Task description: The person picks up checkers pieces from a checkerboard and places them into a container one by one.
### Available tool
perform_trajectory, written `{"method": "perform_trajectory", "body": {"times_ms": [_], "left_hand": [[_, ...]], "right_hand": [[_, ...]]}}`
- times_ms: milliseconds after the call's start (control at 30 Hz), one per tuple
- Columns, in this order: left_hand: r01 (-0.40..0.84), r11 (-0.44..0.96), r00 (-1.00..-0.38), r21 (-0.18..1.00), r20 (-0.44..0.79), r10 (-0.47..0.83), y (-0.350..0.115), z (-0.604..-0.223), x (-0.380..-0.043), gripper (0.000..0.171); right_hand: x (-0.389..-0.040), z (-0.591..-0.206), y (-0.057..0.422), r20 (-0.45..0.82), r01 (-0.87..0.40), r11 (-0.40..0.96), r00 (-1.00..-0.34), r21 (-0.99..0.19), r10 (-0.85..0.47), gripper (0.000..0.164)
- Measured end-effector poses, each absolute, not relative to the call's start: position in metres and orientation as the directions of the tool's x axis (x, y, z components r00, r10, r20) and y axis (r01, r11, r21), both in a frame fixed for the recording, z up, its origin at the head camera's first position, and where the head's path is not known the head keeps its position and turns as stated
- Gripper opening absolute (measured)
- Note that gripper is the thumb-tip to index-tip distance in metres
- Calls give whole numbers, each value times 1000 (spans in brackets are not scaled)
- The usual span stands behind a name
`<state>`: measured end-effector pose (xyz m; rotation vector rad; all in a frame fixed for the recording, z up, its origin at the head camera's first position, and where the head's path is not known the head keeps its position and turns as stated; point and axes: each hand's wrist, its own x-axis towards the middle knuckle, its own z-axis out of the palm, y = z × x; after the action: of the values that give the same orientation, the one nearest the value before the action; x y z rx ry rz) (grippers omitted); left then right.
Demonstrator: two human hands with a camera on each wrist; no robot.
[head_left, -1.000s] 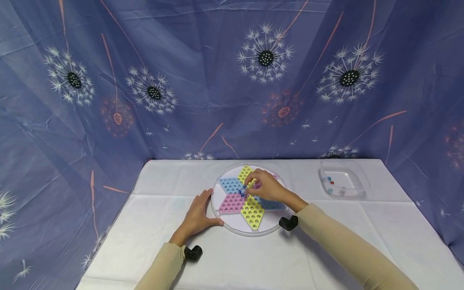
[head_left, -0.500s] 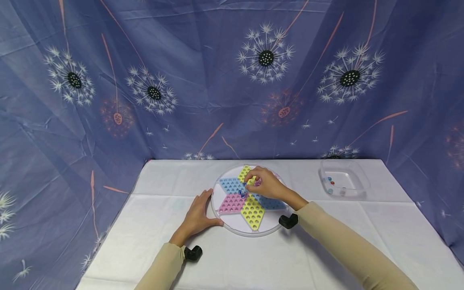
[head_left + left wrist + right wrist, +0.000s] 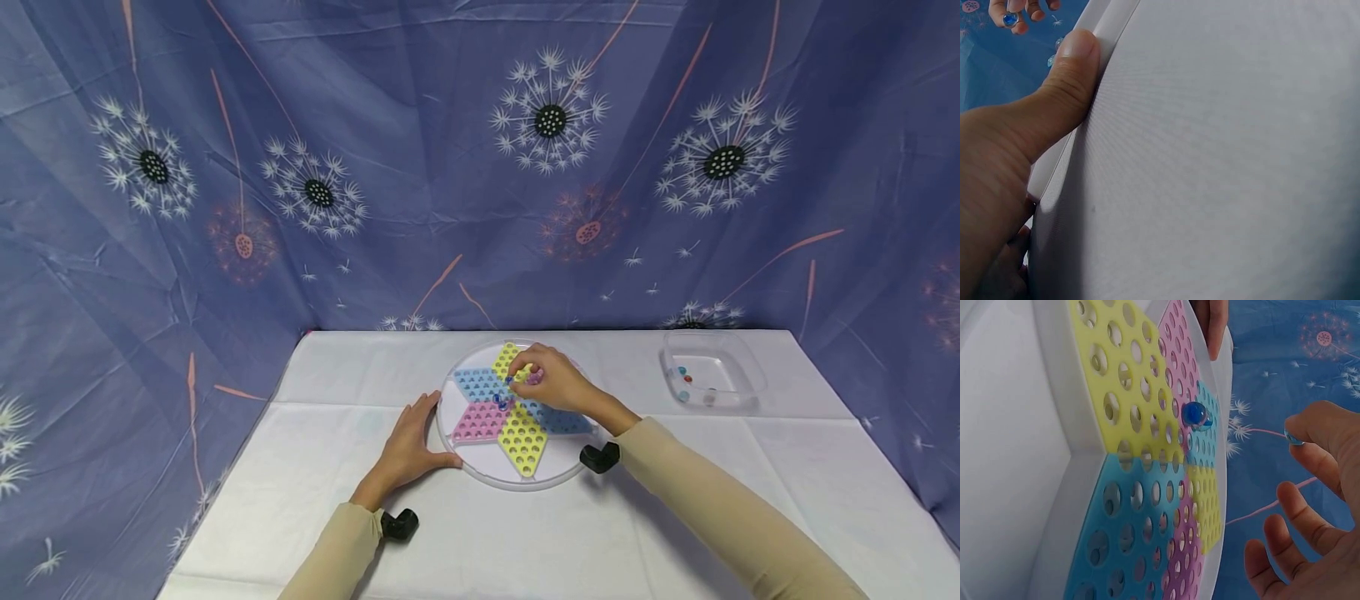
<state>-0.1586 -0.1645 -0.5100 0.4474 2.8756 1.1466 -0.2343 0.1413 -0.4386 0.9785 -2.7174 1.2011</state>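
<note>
A round Chinese checkers board (image 3: 480,457) with a star of yellow, pink and blue hole sections lies on the white table. My left hand (image 3: 408,446) rests against its near left rim, fingers spread and fairly straight; in the left wrist view the thumb (image 3: 1063,87) lies along the rim. Over the board's middle, my right hand (image 3: 555,383) pinches a small blue marble (image 3: 1293,439) between thumb and forefinger, its other fingers loosely bent. Below it, blue marbles (image 3: 1195,414) sit together near the star's centre; their exact number is hard to tell.
To the right on the white cloth (image 3: 675,492) stands a clear plastic container (image 3: 738,387) with several small marbles (image 3: 683,395) inside. A blue-purple dandelion-print curtain (image 3: 427,167) hangs behind the table.
The right hand has lifted slightly away from the blue marbles at the centre, with one marble pinched, and then shifted a little to the right. The left hand has stayed in place.
</note>
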Motion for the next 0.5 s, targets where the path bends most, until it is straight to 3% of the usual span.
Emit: {"method": "perform_trajectory", "body": {"times_ms": [500], "left_hand": [[239,688,-964,686,82,254,-164,-510,-158,125]], "right_hand": [[-239,-438,172,257,-515,560,-841,-649,-475,15]]}}
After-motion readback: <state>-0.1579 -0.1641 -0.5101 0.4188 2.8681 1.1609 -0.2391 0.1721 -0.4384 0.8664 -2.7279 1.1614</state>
